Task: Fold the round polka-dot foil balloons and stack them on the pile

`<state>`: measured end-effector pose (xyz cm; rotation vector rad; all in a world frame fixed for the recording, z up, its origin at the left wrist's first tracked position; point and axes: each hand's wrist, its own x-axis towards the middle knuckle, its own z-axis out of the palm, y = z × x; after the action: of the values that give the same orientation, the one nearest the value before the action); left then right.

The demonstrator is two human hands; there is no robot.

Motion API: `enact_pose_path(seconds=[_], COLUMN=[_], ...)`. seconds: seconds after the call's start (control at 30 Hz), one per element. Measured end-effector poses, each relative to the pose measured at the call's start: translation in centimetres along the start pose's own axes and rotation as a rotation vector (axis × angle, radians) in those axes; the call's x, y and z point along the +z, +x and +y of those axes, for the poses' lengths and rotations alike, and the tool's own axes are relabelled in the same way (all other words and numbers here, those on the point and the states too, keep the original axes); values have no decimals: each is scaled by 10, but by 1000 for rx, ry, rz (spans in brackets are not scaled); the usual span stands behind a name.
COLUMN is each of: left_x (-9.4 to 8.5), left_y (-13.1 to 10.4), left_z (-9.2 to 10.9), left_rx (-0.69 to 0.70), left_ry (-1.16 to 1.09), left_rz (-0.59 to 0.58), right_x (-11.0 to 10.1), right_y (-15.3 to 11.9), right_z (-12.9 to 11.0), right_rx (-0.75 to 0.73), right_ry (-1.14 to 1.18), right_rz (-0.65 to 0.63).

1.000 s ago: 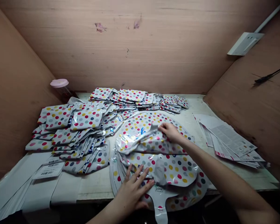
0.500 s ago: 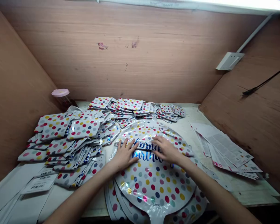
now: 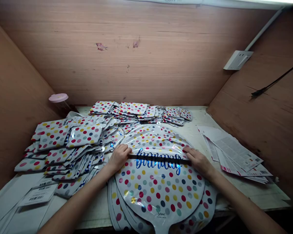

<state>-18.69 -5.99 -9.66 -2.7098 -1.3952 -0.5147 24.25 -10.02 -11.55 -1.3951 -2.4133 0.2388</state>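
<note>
A person works w/ both bare hands at a pale tabletop (image 3: pixel 97 211) in a wood-walled booth, a flat, white polka-dot foil balloon (image 3: pixel 161 191) lying btwn. the hands, its broad lower part nearer the wearer than either hand.

The L hand (image 3: pixel 119 156) is curled, fingers drawn together & pinching the L end of a thin dark strip (image 3: pixel 158 158) at the balloon's L side. The R hand (image 3: pixel 197 161), also curled, pinches the strip's R end at the opposite side. The strip runs straight across the balloon, over blue lettering incl. "birthday"; creased foil shows just beyond it.

More dotted foil sheets (image 3: pixel 116 208) lie beneath, edges fanned out. Folded dotted packets (image 3: pixel 85 135) are heaped L of the balloon & along the back, nr. a pink-lidded cup (image 3: pixel 58 98). Printed sheets (image 3: pixel 236 149) lie fanned at R; barcoded labels (image 3: pixel 39 193) sit front L, atop white paper.
</note>
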Motion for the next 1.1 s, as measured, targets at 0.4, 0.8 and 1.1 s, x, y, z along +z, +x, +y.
enact_pose_path(seconds=[0.4, 0.8, 1.1], left_x=[-14, 8, 29], left_y=[13, 123, 146], left_z=[-43, -33, 86], left_rx=[-431, -637, -149], left_ry=[-400, 17, 21], left_rz=[-213, -120, -299], right_x=[-26, 2, -11], right_y=[10, 136, 144], right_z=[26, 45, 33], right_rx=[365, 877, 864], right_ry=[612, -53, -198], right_rz=[-19, 36, -41])
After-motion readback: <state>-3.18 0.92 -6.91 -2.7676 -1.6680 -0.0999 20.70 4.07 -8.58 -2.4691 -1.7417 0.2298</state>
